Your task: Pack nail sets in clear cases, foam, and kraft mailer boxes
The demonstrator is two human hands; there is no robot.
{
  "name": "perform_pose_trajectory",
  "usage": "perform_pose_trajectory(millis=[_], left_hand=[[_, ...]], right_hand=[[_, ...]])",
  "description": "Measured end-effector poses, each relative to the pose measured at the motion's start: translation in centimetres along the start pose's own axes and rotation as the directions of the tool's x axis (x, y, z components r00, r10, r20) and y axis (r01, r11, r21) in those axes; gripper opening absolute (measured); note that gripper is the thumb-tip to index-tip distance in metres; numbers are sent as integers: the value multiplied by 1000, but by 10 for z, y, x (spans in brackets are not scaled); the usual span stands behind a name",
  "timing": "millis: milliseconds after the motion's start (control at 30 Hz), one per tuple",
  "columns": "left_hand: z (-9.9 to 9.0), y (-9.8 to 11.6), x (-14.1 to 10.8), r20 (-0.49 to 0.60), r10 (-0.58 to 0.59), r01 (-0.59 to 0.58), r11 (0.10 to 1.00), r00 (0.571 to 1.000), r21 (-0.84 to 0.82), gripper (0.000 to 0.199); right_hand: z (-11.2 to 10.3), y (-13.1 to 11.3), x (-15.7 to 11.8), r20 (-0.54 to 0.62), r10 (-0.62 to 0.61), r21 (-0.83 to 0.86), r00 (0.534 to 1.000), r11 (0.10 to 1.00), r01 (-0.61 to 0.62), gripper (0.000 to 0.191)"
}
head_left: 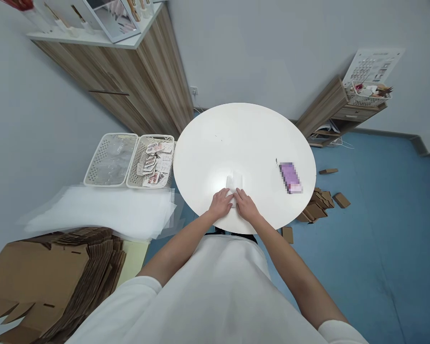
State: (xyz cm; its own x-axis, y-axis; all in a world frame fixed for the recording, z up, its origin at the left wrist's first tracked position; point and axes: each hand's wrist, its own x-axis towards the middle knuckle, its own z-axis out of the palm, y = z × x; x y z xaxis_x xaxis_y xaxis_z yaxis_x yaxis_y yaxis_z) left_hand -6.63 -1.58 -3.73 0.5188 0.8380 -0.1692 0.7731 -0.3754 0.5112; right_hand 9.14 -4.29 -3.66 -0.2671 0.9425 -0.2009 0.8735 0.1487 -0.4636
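On the round white table (251, 129), close to its front edge, lies a small piece of thin white wrapping (237, 179). My left hand (221, 202) presses on its left side with the fingers bent together. From the right, my right hand (245, 204) touches the same wrapping, its fingertips close to those of my left hand. Whether anything lies inside the wrapping cannot be made out. A purple item (290, 177), blurred in the picture, rests on the right part of the table.
Left of the table are a basket of printed cards (154, 163), a basket of clear bags (112, 160), white sheets (100, 208) and stacked flat cardboard (39, 277). Small brown boxes (317, 205) lie on the floor at right. Cabinets stand behind.
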Motion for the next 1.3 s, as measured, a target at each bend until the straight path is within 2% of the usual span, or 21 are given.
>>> perform_pose_trajectory(millis=[133,333,500,600,700,767,900,967,1033,1100,1200,1300], left_hand=[[-7,-1,0,68,20,-18,1000,998,-20,47],[-12,-3,-2,125,80,-73,996,989,-56,65],[-8,-7,-21,157,103,-91,993,982,-81,56],[-8,-8,-24,166,81,-59,989,983,-135,49],[-10,-8,-14,129,5,17,986,992,-165,37],[-11,-9,-3,118,-95,117,973,988,-197,26],[-11,-11,14,168,-277,321,876,946,-359,20],[-9,-12,16,136,-374,395,812,917,-430,26],[-6,-11,16,77,-474,452,760,877,-467,33],[-3,-10,16,33,-526,476,737,850,-480,34],[1,-7,15,-25,-531,455,750,847,-479,24],[3,-4,15,-69,-526,431,757,847,-491,22]], right_hand=[[-2,15,1,117,-95,34,989,995,92,67],[-3,7,4,125,-24,28,992,999,20,59],[-7,-4,-18,177,-82,95,981,993,66,55],[-15,-3,-20,191,-80,164,978,985,48,47],[-23,3,-6,194,-9,223,981,974,-35,29],[-27,7,7,209,61,281,976,952,-120,18],[-26,15,28,285,219,428,933,842,-328,23],[-21,18,32,241,310,446,920,806,-388,24],[-14,20,34,155,376,447,913,798,-405,28],[-7,21,32,88,409,470,908,787,-400,40],[0,21,26,13,434,518,901,768,-377,52],[0,21,17,-18,425,543,905,764,-348,49]])
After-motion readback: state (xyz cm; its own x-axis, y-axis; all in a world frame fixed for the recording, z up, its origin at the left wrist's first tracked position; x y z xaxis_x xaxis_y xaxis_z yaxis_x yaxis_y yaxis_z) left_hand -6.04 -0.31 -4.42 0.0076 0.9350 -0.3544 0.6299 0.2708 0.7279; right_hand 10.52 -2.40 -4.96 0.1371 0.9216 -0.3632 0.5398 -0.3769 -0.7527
